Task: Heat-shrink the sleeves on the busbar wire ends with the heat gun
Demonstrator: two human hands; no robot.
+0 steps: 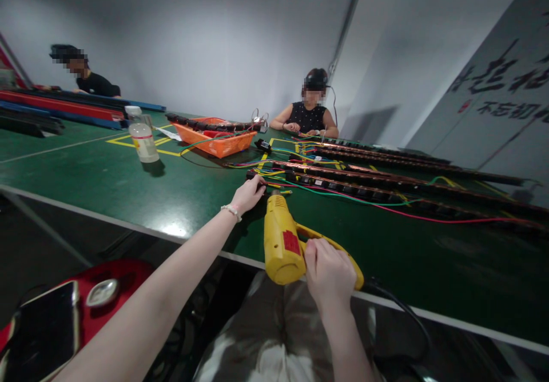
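My right hand [328, 270] is wrapped round the handle of a yellow heat gun [281, 242], whose nozzle points away from me toward the near end of a long black strip [343, 187] with coloured wires. My left hand [249, 194] reaches forward, fingers closed on the end of that strip and its wires [274, 184]. A white bracelet sits on my left wrist. The gun's black cord [403, 310] runs off to the right over the table edge.
Several long black strips with red, green and yellow wires [407, 170] lie across the green table [107, 176]. An orange tray [217, 139] and a plastic bottle [143, 136] stand further back. Two other people sit at the far side. A phone [43, 330] rests on a red stool at lower left.
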